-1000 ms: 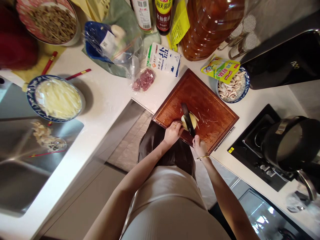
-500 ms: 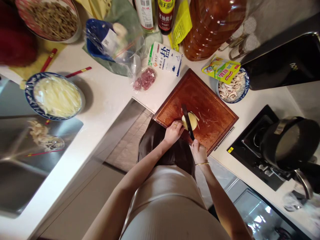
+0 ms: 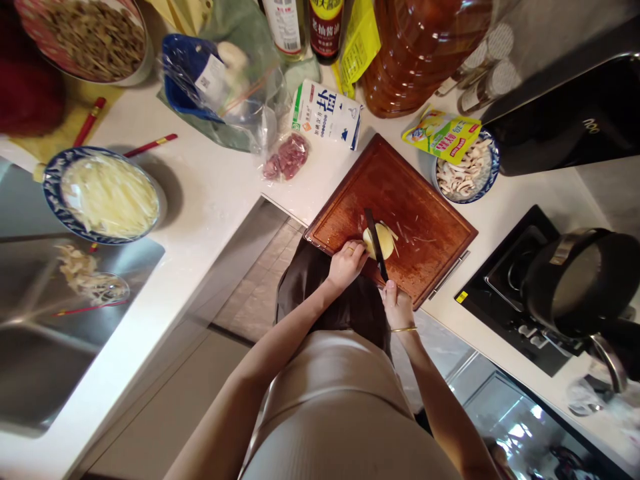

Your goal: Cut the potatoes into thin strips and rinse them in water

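My right hand (image 3: 399, 307) is wrapped round the handle of a dark-bladed knife (image 3: 375, 241). The blade lies across a pale yellow, peeled potato (image 3: 385, 240) on a brown wooden cutting board (image 3: 383, 170). From the left side, my left hand (image 3: 347, 263) holds the potato steady with bent fingers, close beside the blade. Thin slivers cling to the potato's right edge, and a few more are scattered over the board. My left fingertips are partly hidden against the potato.
A bowl of pale shreds (image 3: 107, 193) stands left, near the sink (image 3: 30, 360). Bagged meat (image 3: 287, 157) and a salt packet (image 3: 327, 113) lie behind the board. A bowl of sliced mushrooms (image 3: 465, 177) is at its right, with a pan (image 3: 575, 280) on the stove.
The view has shifted slightly. Both hands, the knife and the potato keep nearly the same places on the board, with no clear movement of the blade.
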`<state>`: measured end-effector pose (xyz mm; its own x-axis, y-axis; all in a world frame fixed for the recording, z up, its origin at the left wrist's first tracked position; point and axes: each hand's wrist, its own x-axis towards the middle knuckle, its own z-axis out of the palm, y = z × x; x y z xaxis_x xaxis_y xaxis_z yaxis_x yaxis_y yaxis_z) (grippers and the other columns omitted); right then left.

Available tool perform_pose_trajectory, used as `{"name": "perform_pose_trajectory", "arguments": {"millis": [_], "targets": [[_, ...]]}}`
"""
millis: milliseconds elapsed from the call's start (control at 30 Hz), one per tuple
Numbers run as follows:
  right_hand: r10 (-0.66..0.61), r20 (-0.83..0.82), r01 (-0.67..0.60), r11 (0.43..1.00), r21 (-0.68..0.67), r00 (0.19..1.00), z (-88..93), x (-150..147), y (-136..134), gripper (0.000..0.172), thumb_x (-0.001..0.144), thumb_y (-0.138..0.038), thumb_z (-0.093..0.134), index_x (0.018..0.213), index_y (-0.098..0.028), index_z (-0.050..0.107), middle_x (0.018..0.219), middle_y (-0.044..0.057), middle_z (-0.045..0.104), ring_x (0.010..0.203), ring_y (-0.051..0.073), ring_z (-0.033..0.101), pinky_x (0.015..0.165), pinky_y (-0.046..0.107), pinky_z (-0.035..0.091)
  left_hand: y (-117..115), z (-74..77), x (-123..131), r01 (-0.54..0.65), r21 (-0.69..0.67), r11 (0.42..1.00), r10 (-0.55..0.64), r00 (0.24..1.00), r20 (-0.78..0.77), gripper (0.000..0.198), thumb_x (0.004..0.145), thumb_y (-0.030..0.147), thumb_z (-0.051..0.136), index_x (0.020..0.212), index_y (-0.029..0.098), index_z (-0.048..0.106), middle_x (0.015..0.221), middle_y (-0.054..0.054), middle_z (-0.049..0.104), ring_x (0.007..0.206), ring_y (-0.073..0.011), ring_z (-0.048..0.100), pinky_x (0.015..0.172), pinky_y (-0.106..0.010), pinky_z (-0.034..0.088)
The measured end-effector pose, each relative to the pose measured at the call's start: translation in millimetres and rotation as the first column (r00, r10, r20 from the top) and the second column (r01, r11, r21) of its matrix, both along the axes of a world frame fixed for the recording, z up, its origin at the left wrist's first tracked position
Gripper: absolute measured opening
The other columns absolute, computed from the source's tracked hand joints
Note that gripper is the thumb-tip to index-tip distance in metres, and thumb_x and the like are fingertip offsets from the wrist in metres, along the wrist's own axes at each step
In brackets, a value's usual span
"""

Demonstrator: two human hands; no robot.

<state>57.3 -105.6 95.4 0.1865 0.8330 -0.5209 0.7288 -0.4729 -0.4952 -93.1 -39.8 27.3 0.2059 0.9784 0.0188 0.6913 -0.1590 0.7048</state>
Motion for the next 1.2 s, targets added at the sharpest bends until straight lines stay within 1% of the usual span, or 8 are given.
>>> {"name": "perform_pose_trajectory", "arguments": {"millis": [100, 167, 400, 600, 800, 967, 1067, 1200], "targets": [[-0.01, -0.035, 0.009, 0.999, -0.042, 0.999, -1.7, 2, -1, 0.056, 0.091, -0.055, 0.02, 0.053, -0.021, 0.043, 0.048, 0.001, 0.048, 0.05, 0.014, 0.046, 0.052, 0.026, 0.034, 0, 0.4, 0, 0.001, -0.002, 1.0, -0.001, 1.0, 0.003, 0.016, 0.092, 0.028, 0.044, 0.1, 0.018, 0.054, 0.1, -0.007, 0.062, 0.1, -0.0169, 0.056, 0.083, -0.028, 0.048], [-0.015, -0.046, 0.013, 0.999, -0.046, 0.999, -1.7, 3, -1, 0.055, 0.091, -0.055, 0.02, 0.052, -0.021, 0.041, 0.048, 0.0, 0.046, 0.049, 0.013, 0.045, 0.052, 0.026, 0.033, 1, 0.8, 0, 0.002, -0.005, 1.0, -0.002, 1.0, 0.005, 0.016, 0.092, 0.028, 0.044, 0.1, 0.018, 0.054, 0.1, -0.007, 0.062, 0.1, -0.017, 0.056, 0.082, -0.028, 0.048], [-0.029, -0.052, 0.026, 0.998, -0.059, 0.998, -1.2, 5, -1, 0.054, 0.091, -0.054, 0.022, 0.053, -0.021, 0.04, 0.048, 0.0, 0.046, 0.048, 0.013, 0.045, 0.05, 0.026, 0.032, 1, 1.7, 0, 0.0, 0.005, 1.0, 0.0, 1.0, 0.002, 0.016, 0.091, 0.028, 0.045, 0.099, 0.018, 0.055, 0.1, -0.007, 0.063, 0.099, -0.0171, 0.056, 0.082, -0.028, 0.048], [-0.009, -0.043, 0.006, 0.998, -0.07, 0.999, 1.4, 3, 2, 0.055, 0.091, -0.054, 0.021, 0.05, -0.021, 0.039, 0.046, 0.0, 0.045, 0.047, 0.012, 0.044, 0.05, 0.026, 0.031, 0, 0.8, 0, -0.002, 0.008, 1.0, 0.002, 1.0, 0.0, 0.016, 0.091, 0.028, 0.045, 0.099, 0.018, 0.055, 0.1, -0.006, 0.063, 0.099, -0.0171, 0.056, 0.081, -0.027, 0.048], [0.001, -0.002, -0.001, 0.997, -0.072, 1.0, 1.6, 3, 5, 0.058, 0.09, -0.057, 0.02, 0.051, -0.021, 0.044, 0.046, 0.002, 0.048, 0.05, 0.014, 0.046, 0.051, 0.026, 0.033, 0, 0.7, 0, -0.002, 0.006, 1.0, 0.002, 1.0, 0.0, 0.016, 0.092, 0.028, 0.045, 0.099, 0.018, 0.055, 0.1, -0.006, 0.063, 0.1, -0.0172, 0.056, 0.081, -0.027, 0.048], [0.017, 0.019, -0.015, 0.994, -0.105, 1.0, 1.7, 4, 7, 0.061, 0.09, -0.058, 0.019, 0.052, -0.02, 0.049, 0.046, 0.003, 0.05, 0.05, 0.015, 0.048, 0.051, 0.027, 0.032, 1, 1.0, 0, -0.002, 0.002, 1.0, 0.002, 1.0, 0.002, 0.017, 0.092, 0.028, 0.044, 0.099, 0.018, 0.055, 0.101, -0.006, 0.063, 0.1, -0.0169, 0.055, 0.082, -0.027, 0.048], [0.029, 0.035, -0.025, 0.994, -0.105, 0.999, 4.4, 3, 10, 0.063, 0.09, -0.058, 0.019, 0.054, -0.02, 0.054, 0.046, 0.005, 0.052, 0.052, 0.017, 0.05, 0.051, 0.027, 0.033, 1, 1.5, 0, 0.002, -0.01, 1.0, -0.002, 1.0, 0.011, 0.017, 0.092, 0.028, 0.044, 0.1, 0.018, 0.055, 0.101, -0.006, 0.063, 0.101, -0.017, 0.055, 0.083, -0.028, 0.048], [0.057, 0.046, -0.05, 0.989, -0.138, 0.997, 9.1, 3, 15, 0.067, 0.09, -0.06, 0.016, 0.058, -0.018, 0.059, 0.047, 0.006, 0.054, 0.052, 0.017, 0.052, 0.052, 0.027, 0.034, 1, 2.2, 0, 0.005, -0.023, 1.0, -0.005, 1.0, 0.011, 0.017, 0.092, 0.028, 0.044, 0.1, 0.019, 0.055, 0.101, -0.007, 0.063, 0.101, -0.0173, 0.056, 0.083, -0.029, 0.048]]}}
